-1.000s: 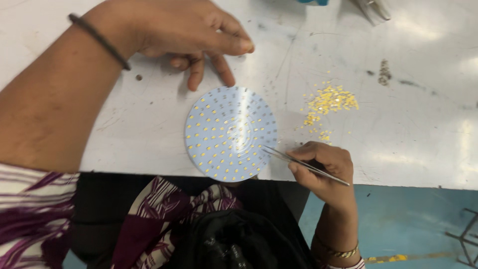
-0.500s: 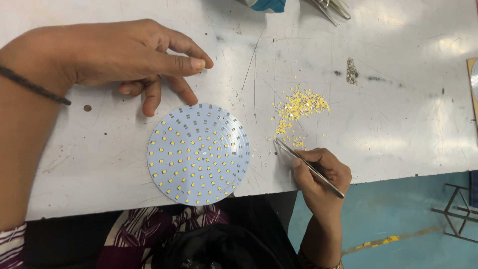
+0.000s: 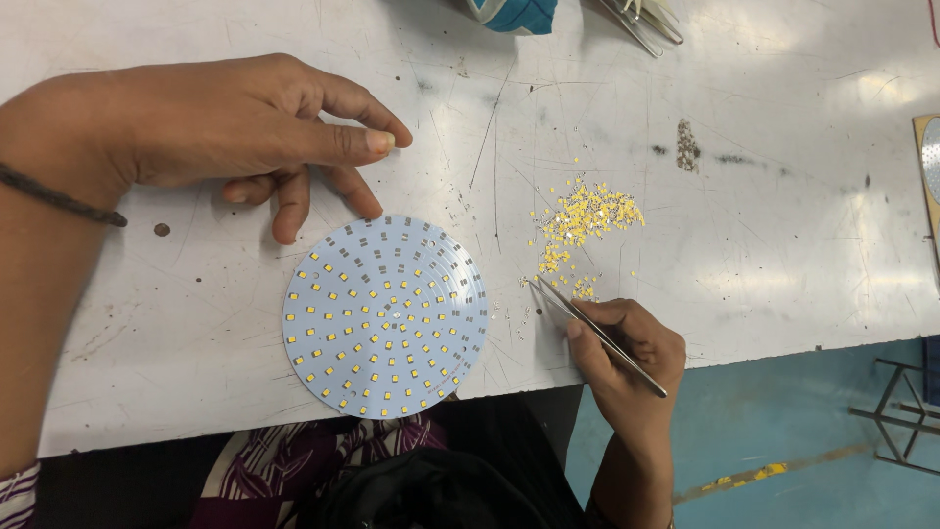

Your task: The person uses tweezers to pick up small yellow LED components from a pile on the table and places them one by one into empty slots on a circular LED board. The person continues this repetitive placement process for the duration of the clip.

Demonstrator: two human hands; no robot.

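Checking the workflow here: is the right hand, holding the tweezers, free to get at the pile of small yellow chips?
Probably yes. The right hand holds the tweezers with their tips just short of the yellow chips, and only bare white table lies between.

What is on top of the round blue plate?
Small yellow squares sit in rings on the round blue plate, with bare grey pads near its top edge. No hand covers it. The table beneath it is hidden.
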